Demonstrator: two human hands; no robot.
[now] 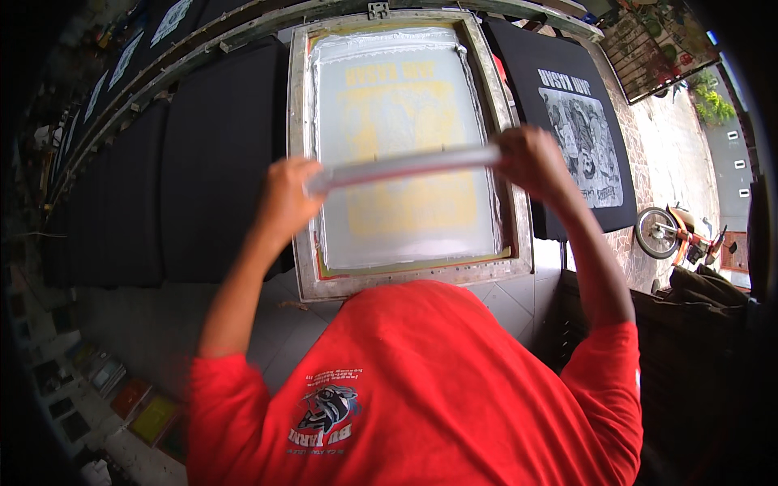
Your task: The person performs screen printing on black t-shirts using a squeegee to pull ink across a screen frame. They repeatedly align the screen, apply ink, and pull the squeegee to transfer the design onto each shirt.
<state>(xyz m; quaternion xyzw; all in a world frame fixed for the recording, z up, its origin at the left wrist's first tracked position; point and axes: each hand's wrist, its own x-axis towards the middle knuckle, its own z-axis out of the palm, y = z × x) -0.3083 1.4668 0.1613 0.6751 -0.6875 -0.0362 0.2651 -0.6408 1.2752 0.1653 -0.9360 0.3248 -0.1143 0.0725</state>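
A long squeegee (409,168), smeared by motion, spans the screen-printing frame (301,121) crosswise. My left hand (289,196) is closed round its left end, and my right hand (528,159) grips the right end near the frame's right side. Below it lies the pale mesh (409,217), where a yellowish picture stencil shows through. White ink is streaked along the mesh's edges, with a thicker band near the front. Whether the squeegee's blade touches the mesh, I cannot tell.
Right of the frame, a black shirt (531,61) with a grey-white print lies on a board. Black fabric-covered boards (223,121) stand at left. A metal rail (235,24) runs behind. A motorcycle (677,235) is parked at far right; coloured containers (150,421) sit low at left.
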